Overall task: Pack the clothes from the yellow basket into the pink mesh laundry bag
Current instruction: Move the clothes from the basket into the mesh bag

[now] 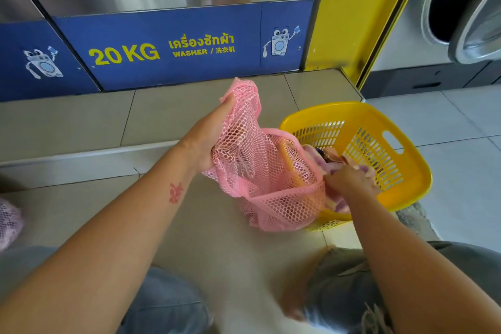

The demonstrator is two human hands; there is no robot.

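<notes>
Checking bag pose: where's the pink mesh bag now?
Head view, centre: pink mesh bag held up by the left hand, its mouth against the yellow basket.
</notes>
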